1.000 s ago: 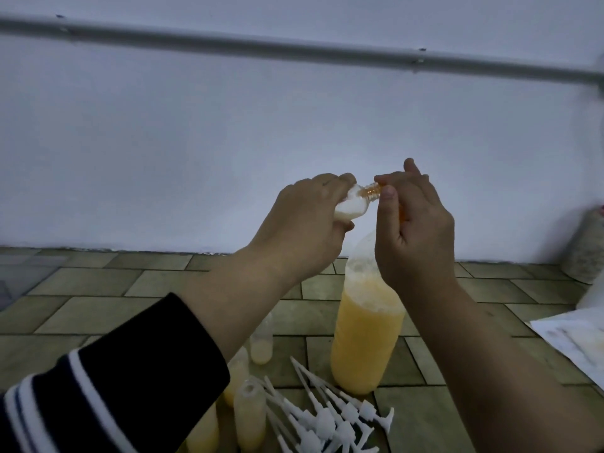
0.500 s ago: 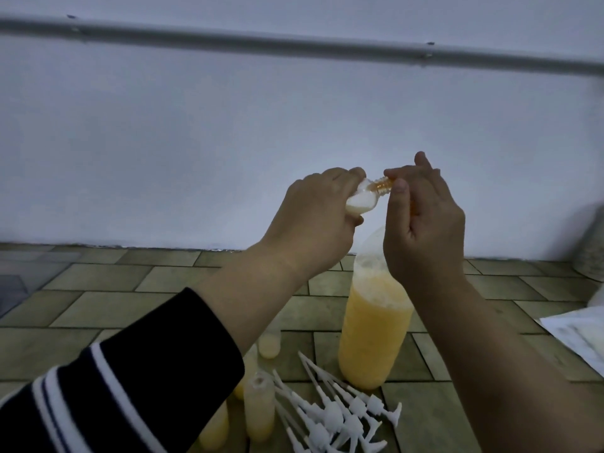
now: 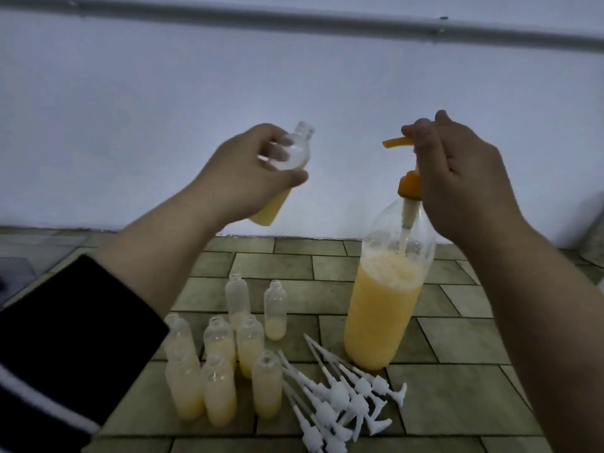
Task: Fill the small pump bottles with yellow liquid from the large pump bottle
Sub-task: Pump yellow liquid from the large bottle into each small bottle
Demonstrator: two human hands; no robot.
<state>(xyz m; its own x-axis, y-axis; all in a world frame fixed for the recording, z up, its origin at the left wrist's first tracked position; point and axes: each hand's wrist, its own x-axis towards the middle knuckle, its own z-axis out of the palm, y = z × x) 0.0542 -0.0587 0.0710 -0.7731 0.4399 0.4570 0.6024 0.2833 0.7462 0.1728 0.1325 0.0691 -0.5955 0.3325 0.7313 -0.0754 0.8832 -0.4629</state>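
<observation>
My left hand [image 3: 248, 178] grips a small clear bottle [image 3: 295, 148], tilted with its open neck up and to the right and yellow liquid in its lower end. My right hand [image 3: 457, 178] holds the orange pump head [image 3: 397, 142] of the large bottle [image 3: 385, 302], which stands on the tiled floor about two thirds full of yellow liquid. The spout points left, and a gap separates it from the small bottle. Several small open bottles [image 3: 222, 367] with yellow liquid stand in a cluster at the lower middle.
A pile of white pump tops [image 3: 343, 397] lies on the tiles [image 3: 457, 403] right of the small bottles. A white wall [image 3: 163, 93] with a grey pipe [image 3: 294, 21] runs behind. A pale object [image 3: 596, 237] sits at the far right edge.
My left hand has pulled the small bottle away from the spout, to the left, and turned its neck upward. The view has tipped down, showing more bottles on the floor.
</observation>
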